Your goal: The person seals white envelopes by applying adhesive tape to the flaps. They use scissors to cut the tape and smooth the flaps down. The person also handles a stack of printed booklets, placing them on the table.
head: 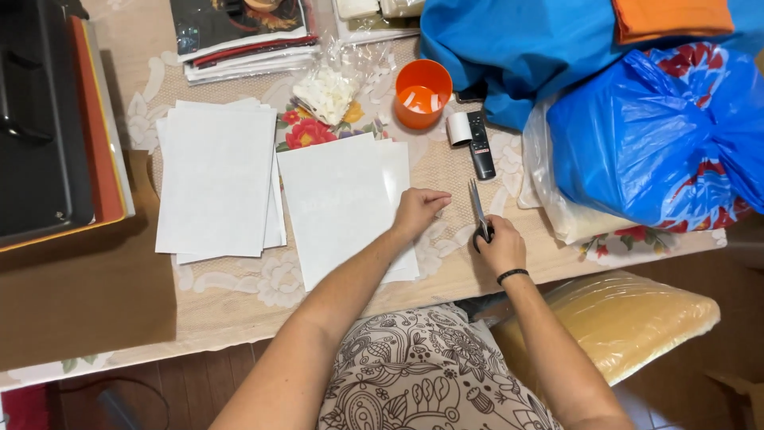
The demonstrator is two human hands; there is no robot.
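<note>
Bare tablecloth open along the near edge, below the two paper stacks. Narrow lane between left paper stack and right paper stack. Right hand, closed on scissors, with little clearance: remote control and tape roll just beyond the blades, blue plastic bag bulking close to the right. Orange cup and clear bag of white pieces crowding the far side. Left hand flat on the right stack's edge. Black machine blocking the far left.
</note>
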